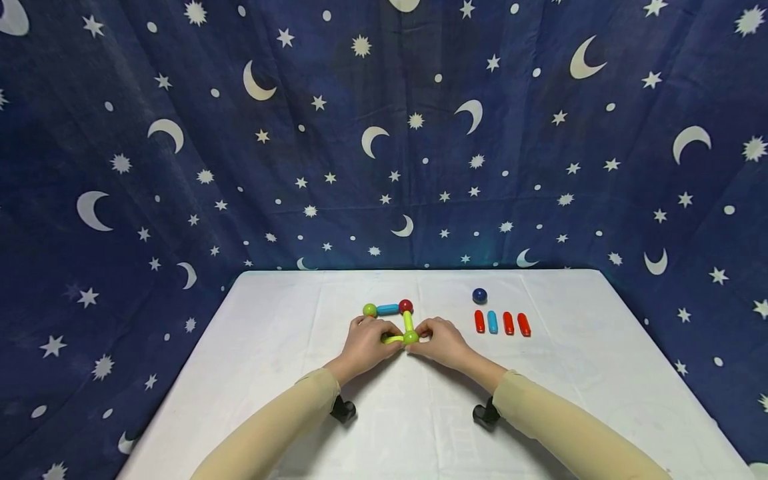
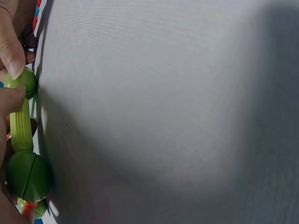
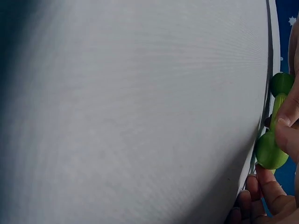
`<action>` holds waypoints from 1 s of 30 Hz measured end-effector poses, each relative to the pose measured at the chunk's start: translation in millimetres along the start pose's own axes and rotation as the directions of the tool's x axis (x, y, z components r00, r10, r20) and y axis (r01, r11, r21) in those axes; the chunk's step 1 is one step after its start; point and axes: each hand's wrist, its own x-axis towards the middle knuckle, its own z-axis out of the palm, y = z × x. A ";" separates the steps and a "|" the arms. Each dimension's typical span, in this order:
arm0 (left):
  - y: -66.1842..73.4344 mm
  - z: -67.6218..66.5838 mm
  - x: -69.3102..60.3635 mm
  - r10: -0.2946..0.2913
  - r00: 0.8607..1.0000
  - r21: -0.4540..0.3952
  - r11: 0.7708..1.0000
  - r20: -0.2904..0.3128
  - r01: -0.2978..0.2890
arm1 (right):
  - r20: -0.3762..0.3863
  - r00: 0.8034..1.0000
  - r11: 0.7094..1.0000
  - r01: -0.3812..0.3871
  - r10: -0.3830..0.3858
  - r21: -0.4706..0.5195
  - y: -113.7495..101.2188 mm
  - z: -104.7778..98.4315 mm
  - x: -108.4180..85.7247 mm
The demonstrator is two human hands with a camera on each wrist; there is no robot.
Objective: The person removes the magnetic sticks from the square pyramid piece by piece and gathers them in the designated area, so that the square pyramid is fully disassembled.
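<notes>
A frame of magnetic rods and balls lies on the white table in the head view. Its far side has a green ball (image 1: 369, 310), a blue rod (image 1: 388, 309) and a red ball (image 1: 406, 307). A lime rod (image 1: 409, 321) runs from the red ball to a near green ball (image 1: 411, 337). My right hand (image 1: 443, 343) pinches that near ball. With thumb and fingers, my left hand (image 1: 367, 343) grips a second lime rod (image 1: 393, 339) joined to it. The left wrist view shows another green ball (image 2: 29, 175) at this rod's other end, with part of a red rod (image 2: 29, 211) beside it.
Right of the frame, three red rods (image 1: 508, 323) and one blue rod (image 1: 493, 322) lie in a row. A dark blue ball (image 1: 479, 295) sits behind them. A starry blue curtain (image 1: 420, 167) hangs along the back of the table (image 1: 420, 427).
</notes>
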 end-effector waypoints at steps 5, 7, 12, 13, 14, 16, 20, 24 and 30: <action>2.0 -1.5 0.5 -0.006 1.000 -0.009 1.000 -0.003 0.006 | 0.003 1.000 1.000 0.010 -0.010 0.014 1.5 -0.8 1.9; 1.9 -1.2 0.7 -0.009 1.000 -0.012 1.000 -0.003 0.009 | 0.003 1.000 1.000 0.020 -0.020 0.022 2.2 -1.5 2.2; 1.0 -0.5 1.4 -0.012 1.000 -0.015 1.000 -0.002 0.012 | -0.003 0.999 0.999 0.041 -0.041 0.030 2.9 -2.3 3.0; 1.0 -0.5 1.4 -0.013 1.000 -0.013 1.000 -0.001 0.013 | -0.002 0.999 0.999 0.042 -0.042 0.033 2.7 -2.4 3.1; 1.0 -0.6 1.3 -0.014 1.000 -0.011 1.000 -0.001 0.014 | -0.002 0.999 0.998 0.044 -0.044 0.034 2.7 -2.4 3.3; 0.7 -0.4 0.9 -0.012 1.000 0.000 1.000 0.002 0.012 | 0.003 0.999 0.999 0.040 -0.041 0.034 2.6 -2.3 3.5; -0.7 -1.2 -2.0 0.002 1.000 0.048 0.999 0.023 -0.004 | 0.016 1.000 1.000 0.020 -0.021 0.020 2.6 -3.2 2.9; -4.3 -5.4 -7.4 0.030 0.997 0.063 0.997 0.066 -0.034 | 0.025 0.999 1.000 -0.025 0.025 -0.009 2.9 -7.1 1.1; -11.5 -17.7 -19.6 0.102 0.982 0.026 0.994 0.158 -0.107 | 0.022 0.997 0.995 -0.079 0.080 -0.063 6.2 -16.2 -0.8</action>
